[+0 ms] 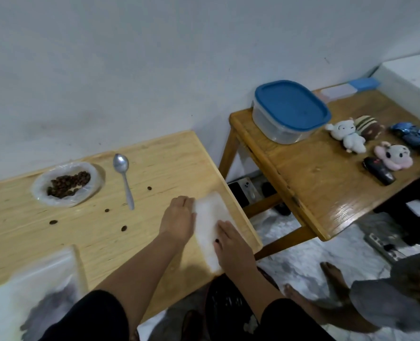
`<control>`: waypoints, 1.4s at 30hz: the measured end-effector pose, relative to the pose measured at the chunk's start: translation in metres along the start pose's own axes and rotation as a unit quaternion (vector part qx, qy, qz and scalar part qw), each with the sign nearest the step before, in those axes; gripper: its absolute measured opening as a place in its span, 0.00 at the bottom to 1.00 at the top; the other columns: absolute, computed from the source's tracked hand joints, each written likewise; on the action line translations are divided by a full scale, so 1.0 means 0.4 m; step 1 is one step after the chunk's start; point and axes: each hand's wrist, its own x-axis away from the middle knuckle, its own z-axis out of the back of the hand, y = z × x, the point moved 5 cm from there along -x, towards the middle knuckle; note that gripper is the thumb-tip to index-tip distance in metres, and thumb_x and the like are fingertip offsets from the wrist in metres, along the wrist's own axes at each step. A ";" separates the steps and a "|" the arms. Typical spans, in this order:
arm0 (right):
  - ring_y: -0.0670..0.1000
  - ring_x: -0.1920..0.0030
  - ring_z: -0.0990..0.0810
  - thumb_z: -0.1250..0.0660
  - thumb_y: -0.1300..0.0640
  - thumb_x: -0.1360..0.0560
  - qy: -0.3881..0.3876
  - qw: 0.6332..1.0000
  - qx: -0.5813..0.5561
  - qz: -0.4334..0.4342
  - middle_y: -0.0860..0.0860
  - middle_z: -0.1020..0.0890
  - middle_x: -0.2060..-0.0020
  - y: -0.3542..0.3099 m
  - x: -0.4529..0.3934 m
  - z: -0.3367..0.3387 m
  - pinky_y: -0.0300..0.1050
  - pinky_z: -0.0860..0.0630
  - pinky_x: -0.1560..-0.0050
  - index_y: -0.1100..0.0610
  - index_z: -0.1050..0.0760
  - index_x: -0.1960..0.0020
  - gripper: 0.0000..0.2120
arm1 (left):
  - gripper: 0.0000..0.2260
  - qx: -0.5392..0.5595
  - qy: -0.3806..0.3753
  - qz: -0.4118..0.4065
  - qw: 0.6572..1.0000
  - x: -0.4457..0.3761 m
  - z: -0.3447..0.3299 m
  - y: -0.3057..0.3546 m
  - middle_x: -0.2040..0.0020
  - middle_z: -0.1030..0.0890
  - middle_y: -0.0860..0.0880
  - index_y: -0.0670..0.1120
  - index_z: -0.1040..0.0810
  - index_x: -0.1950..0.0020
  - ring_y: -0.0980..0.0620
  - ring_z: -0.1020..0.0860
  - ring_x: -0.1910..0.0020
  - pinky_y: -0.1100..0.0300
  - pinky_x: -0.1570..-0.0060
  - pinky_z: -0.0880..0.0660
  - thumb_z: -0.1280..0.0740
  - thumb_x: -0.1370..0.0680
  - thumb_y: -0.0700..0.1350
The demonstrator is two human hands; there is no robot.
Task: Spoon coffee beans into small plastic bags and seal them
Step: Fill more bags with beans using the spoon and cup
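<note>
Pale, straight-grained wooden table (154, 168) w/ a raised lip along its edges. Both hands were down on a frosted white stack of small plastic bags (210, 225), a long thin rectangle lying near the table's right edge. Left hand (178, 217) lay at the stack's left side, fingers bent at its edge; grip unclear. Right hand (233, 244) pressed flat on the stack's near half, fingers straight.

Coffee beans (68, 184), dark & oval, sat heaped in a crinkly clear plastic-lined dish (66, 184) at the rear left. Metal spoon (123, 178), dull grey, lay just right of the dish, bowl toward the wall. A few loose beans (124, 228) scattered on the wood. Large clear bag (32, 291), blurred, at near left corner.

Darker glossy side table (314, 173) to the right held a clear tub w/ rounded blue lid (290, 107) & soft plush toys (349, 135).
</note>
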 end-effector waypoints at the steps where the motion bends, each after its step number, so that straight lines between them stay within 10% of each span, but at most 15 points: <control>1: 0.47 0.46 0.18 0.25 0.53 0.37 0.004 1.000 0.009 0.001 0.49 0.16 0.49 -0.001 0.002 0.001 0.37 0.21 0.52 0.59 0.18 0.47 0.20 | 0.17 0.010 0.010 0.002 1.000 -0.001 0.003 0.001 0.37 0.30 0.44 0.44 0.32 0.33 0.46 0.33 0.37 0.55 0.42 0.30 0.41 0.22 0.43; 18: 0.49 0.42 0.20 0.28 0.52 0.33 0.026 0.999 -0.009 0.044 0.52 0.18 0.44 -0.033 -0.035 -0.002 0.39 0.21 0.48 0.59 0.22 0.42 0.21 | 0.10 0.210 0.128 0.139 0.959 0.003 0.069 -0.075 0.55 0.17 0.47 0.43 0.18 0.48 0.49 0.20 0.57 0.62 0.56 0.27 0.39 0.22 0.35; 27: 0.49 0.28 0.36 0.40 0.51 0.22 0.033 0.994 -0.087 0.062 0.51 0.32 0.29 -0.118 -0.122 0.095 0.40 0.36 0.33 0.58 0.34 0.30 0.23 | 0.05 0.229 0.263 0.116 0.930 0.017 0.253 -0.124 0.57 0.17 0.50 0.45 0.19 0.52 0.54 0.22 0.60 0.65 0.59 0.31 0.35 0.23 0.41; 33: 0.58 0.36 0.25 0.40 0.50 0.27 0.114 0.978 -0.168 0.047 0.60 0.24 0.37 -0.242 -0.232 0.231 0.46 0.33 0.34 0.66 0.28 0.36 0.26 | 0.05 0.209 0.322 0.073 0.920 0.053 0.436 -0.179 0.57 0.18 0.47 0.43 0.19 0.53 0.53 0.23 0.60 0.66 0.58 0.31 0.35 0.23 0.37; 37: 0.49 0.30 0.33 0.36 0.52 0.24 0.104 0.967 -0.223 0.058 0.51 0.30 0.31 -0.369 -0.275 0.312 0.31 0.45 0.35 0.58 0.34 0.29 0.25 | 0.06 0.162 0.334 0.018 0.928 0.092 0.525 -0.222 0.59 0.19 0.47 0.44 0.19 0.55 0.53 0.24 0.61 0.73 0.59 0.34 0.34 0.24 0.35; 42: 0.47 0.42 0.22 0.34 0.58 0.25 0.095 0.947 -0.295 0.078 0.51 0.19 0.43 -0.522 -0.278 0.338 0.25 0.36 0.46 0.56 0.23 0.38 0.15 | 0.06 0.183 0.365 0.003 0.913 0.152 0.602 -0.271 0.57 0.18 0.53 0.45 0.18 0.55 0.60 0.24 0.56 0.79 0.52 0.34 0.32 0.26 0.35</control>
